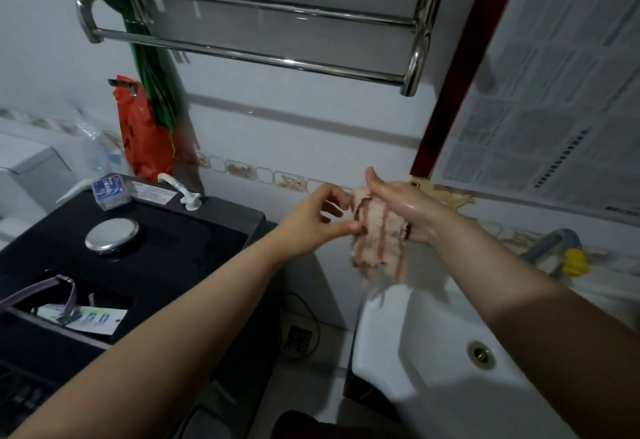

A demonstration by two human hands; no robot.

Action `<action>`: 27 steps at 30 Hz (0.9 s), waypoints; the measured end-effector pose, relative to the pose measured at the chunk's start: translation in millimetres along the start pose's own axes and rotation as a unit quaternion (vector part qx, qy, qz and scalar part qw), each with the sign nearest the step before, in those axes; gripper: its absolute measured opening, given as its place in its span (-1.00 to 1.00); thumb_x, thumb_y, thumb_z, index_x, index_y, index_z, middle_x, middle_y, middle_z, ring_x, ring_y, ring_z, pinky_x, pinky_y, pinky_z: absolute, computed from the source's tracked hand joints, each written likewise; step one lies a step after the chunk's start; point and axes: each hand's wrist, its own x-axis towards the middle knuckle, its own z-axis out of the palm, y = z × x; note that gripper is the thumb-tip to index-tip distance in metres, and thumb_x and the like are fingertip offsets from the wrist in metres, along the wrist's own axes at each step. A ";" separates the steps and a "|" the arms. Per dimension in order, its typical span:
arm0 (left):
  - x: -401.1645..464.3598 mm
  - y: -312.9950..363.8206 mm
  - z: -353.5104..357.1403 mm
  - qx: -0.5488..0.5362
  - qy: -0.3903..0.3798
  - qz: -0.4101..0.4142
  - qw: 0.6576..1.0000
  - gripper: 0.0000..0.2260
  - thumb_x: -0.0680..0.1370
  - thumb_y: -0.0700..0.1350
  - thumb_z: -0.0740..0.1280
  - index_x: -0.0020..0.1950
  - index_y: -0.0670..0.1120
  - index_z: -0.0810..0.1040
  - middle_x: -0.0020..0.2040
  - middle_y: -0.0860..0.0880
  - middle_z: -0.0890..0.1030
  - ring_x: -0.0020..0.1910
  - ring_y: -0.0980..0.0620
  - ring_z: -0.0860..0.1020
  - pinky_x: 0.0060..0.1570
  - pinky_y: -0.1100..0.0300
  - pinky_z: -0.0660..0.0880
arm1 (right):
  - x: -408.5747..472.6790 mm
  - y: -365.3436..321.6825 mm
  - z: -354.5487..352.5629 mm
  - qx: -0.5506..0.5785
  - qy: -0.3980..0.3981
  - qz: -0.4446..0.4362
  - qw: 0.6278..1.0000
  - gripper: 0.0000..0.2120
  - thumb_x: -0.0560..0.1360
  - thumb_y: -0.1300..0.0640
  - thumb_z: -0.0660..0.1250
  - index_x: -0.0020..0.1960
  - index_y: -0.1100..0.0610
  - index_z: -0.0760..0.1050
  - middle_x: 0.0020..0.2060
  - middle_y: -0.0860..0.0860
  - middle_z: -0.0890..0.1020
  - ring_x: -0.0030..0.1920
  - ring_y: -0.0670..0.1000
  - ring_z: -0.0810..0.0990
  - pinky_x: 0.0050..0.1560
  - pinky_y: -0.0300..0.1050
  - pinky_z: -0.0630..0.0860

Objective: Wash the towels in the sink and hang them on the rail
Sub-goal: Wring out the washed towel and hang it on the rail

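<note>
**A:** What were the hands doing at that moment?

**B:** The right hand (398, 208) was grasping a bunched, striped pinkish towel (379, 241), fingers wrapped round its upper part, skin glistening wet. The left hand (318, 218) was at the towel's left edge, thumb and forefinger pinching a fold there, the other fingers loosely spread.

**A:** And where was the towel?

**B:** In the air, above the far left corner of the white sink (433, 352), not touching the basin. It was well below the chrome rail (242, 54) on the far wall.

**A:** Which way did it run?

**B:** Its long axis was close to vertical, leaning slightly. The gathered top sat in the right hand, and the loose end pointed down toward the sink. The stripes ran along that same line.

**A:** So how far along was the job?

**B:** I'd judge this towel had been through the water, since the hand was wet and the cloth hung heavy and clumped. It looked like the wringing or opening-out step. Hanging was not yet done: no towel lay over the rail's bars, only some green stuff (152, 68) hung at its left end.

**A:** Any other towels?

**B:** None that I could see. The sink's visible part held nothing, and the dark washing machine (156, 230) to the left showed no cloth on top.
</note>
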 end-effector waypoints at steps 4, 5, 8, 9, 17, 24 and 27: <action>11.6 3.8 5.6 -0.060 0.041 0.005 0.997 -0.83 0.44 -0.19 0.49 -0.04 -0.14 0.54 -0.17 -0.08 0.63 -0.21 0.03 0.62 -0.11 0.16 0.58 | -3.0 -8.7 -5.2 0.055 -0.131 0.003 0.990 -0.75 0.44 0.16 0.36 0.05 0.28 0.55 -0.14 0.17 0.66 -0.14 0.08 0.67 -0.10 -0.07 0.62; 14.0 5.4 2.4 -0.066 0.050 0.004 0.997 -0.90 0.47 -0.23 0.45 -0.10 -0.12 0.55 -0.23 -0.04 0.61 -0.28 0.13 0.61 -0.16 0.25 0.56 | -3.7 -11.1 -9.5 0.057 -0.151 0.012 0.987 -0.81 0.46 0.27 0.33 0.06 0.26 0.54 -0.13 0.16 0.67 -0.12 0.07 0.68 -0.09 -0.09 0.62; 20.5 10.8 -15.0 0.018 0.102 0.008 0.995 -0.89 0.55 -0.25 0.35 -0.15 -0.07 0.55 -0.31 0.06 0.57 -0.39 0.28 0.52 -0.25 0.35 0.46 | -4.6 -19.0 -25.2 -0.075 -0.125 0.031 0.989 -0.86 0.47 0.34 0.34 -0.01 0.18 0.55 -0.18 0.07 0.67 -0.16 0.00 0.66 -0.16 -0.15 0.59; 22.5 10.7 -22.0 0.034 0.150 0.008 0.988 -0.86 0.56 -0.22 0.32 -0.17 -0.03 0.53 -0.30 0.06 0.56 -0.36 0.23 0.52 -0.24 0.28 0.45 | -5.4 -21.5 -30.4 -0.192 -0.099 0.033 0.976 -0.88 0.45 0.28 0.40 -0.04 0.15 0.56 -0.17 0.04 0.65 -0.17 -0.02 0.62 -0.16 -0.17 0.55; 14.1 10.3 -34.2 0.074 0.448 0.156 0.877 -0.97 0.57 -0.25 0.24 -0.01 -0.15 0.46 -0.03 0.00 0.44 -0.10 0.18 0.42 -0.07 0.43 0.35 | -9.9 -7.6 -23.7 -0.284 0.271 -0.261 0.882 -0.81 0.45 0.18 0.39 -0.18 -0.01 0.39 -0.28 -0.06 0.49 -0.30 -0.05 0.47 -0.33 -0.18 0.37; 15.9 -36.8 -55.8 0.286 0.063 -0.144 0.945 -0.90 0.59 -0.13 0.26 0.06 -0.07 0.53 0.02 -0.06 0.60 0.03 -0.09 0.56 -0.03 0.10 0.45 | 0.5 31.0 -24.1 -0.589 0.088 -0.046 0.802 -0.90 0.54 -0.04 0.20 -0.02 -0.03 0.33 -0.10 0.04 0.58 -0.14 0.11 0.54 -0.18 -0.05 0.47; 14.8 -34.8 -67.5 0.135 0.167 -0.125 0.969 -0.89 0.59 -0.13 0.29 -0.13 -0.07 0.51 -0.15 -0.02 0.58 -0.18 -0.04 0.57 -0.15 0.14 0.44 | 0.4 25.7 -39.6 -0.538 0.124 -0.058 0.832 -0.67 0.48 -0.22 0.28 -0.11 0.06 0.48 -0.23 0.01 0.59 -0.22 0.04 0.55 -0.27 -0.11 0.36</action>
